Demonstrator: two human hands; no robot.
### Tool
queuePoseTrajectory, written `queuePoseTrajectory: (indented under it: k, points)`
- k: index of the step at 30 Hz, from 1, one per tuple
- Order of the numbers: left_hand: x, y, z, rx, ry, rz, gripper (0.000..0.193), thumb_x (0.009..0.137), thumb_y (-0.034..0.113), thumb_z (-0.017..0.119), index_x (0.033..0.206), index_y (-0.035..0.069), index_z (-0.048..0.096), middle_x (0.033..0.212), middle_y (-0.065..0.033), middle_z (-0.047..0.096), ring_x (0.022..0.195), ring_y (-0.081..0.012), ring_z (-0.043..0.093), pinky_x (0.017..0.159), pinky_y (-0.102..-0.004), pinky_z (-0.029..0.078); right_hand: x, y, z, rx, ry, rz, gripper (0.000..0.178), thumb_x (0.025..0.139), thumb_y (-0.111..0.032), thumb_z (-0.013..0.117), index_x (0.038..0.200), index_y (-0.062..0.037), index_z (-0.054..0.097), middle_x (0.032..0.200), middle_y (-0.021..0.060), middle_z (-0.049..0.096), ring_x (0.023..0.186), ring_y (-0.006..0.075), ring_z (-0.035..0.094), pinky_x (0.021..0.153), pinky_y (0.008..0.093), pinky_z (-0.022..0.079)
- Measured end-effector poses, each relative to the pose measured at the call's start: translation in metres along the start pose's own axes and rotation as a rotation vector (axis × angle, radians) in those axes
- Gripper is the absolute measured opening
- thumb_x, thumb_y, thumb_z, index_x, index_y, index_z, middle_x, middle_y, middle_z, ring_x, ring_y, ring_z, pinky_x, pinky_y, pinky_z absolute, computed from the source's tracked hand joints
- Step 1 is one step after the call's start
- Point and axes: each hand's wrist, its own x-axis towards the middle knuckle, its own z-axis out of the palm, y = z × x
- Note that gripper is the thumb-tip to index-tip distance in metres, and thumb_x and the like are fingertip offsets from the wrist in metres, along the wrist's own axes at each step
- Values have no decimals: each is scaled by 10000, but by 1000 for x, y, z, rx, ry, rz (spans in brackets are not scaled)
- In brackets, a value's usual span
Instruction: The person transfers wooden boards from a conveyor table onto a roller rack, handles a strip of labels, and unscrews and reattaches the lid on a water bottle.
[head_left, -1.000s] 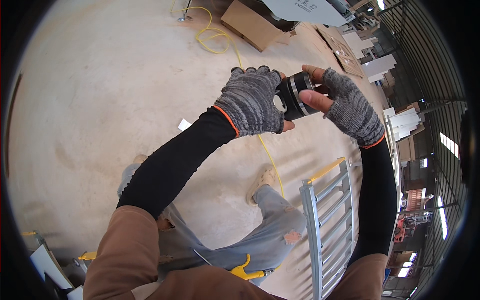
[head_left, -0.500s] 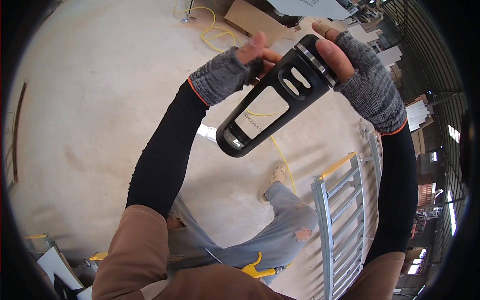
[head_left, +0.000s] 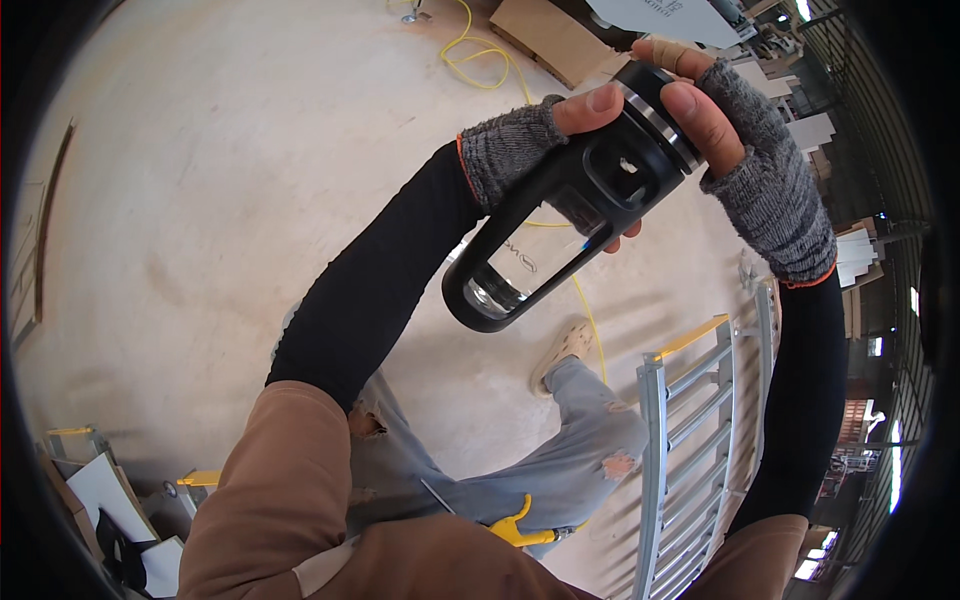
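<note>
A clear water bottle in a black protective sleeve is held up in front of me, tilted, with its black lid toward the upper right. My left hand, in a grey knit fingerless glove, wraps round the bottle's upper body; its thumb lies just below the lid, and fingertips show on the far side. My right hand, gloved alike, grips the lid between thumb and fingers. One right finger has a tan bandage. A metal band rings the neck. Some clear liquid seems to sit near the bottle's base.
To my right stands a grey metal ladder with a yellow end. A yellow hose runs across the concrete floor near a cardboard piece. A yellow-handled tool hangs at my waist. Boards lean at lower left.
My left hand has closed round the bottle's body, where before its fingers were spread beside it. The bottle has shifted slightly right and turned a little. My right hand stays on the lid.
</note>
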Motion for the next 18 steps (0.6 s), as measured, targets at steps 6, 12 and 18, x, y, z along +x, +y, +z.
queuePoseTrajectory:
  k: [6, 12, 18]
  points:
    - [-6, 6, -5, 118, 38, -6, 949, 647, 800, 562, 1093, -37, 543, 883, -204, 636, 813, -326, 673, 681, -441, 587, 3, 1, 4, 4, 21, -21, 564, 926, -485, 489, 1286, -50, 505, 1093, 119, 616, 1019, 199, 608, 887, 311, 495]
    - [-3, 11, 8, 152, 61, 56, 920, 668, 775, 572, 1092, -41, 541, 880, -198, 643, 779, -337, 677, 649, -450, 592, 11, 15, -1, 39, 102, -85, 539, 906, -500, 519, 1221, -63, 551, 1050, 117, 631, 972, 204, 632, 862, 303, 513]
    - [1, 11, 9, 87, 18, 52, 885, 695, 746, 576, 1096, -43, 538, 876, -197, 642, 789, -336, 677, 636, -445, 596, 8, 25, -6, 186, 47, -2, 502, 895, -477, 554, 1191, -71, 567, 1017, 106, 634, 923, 181, 633, 812, 296, 525]
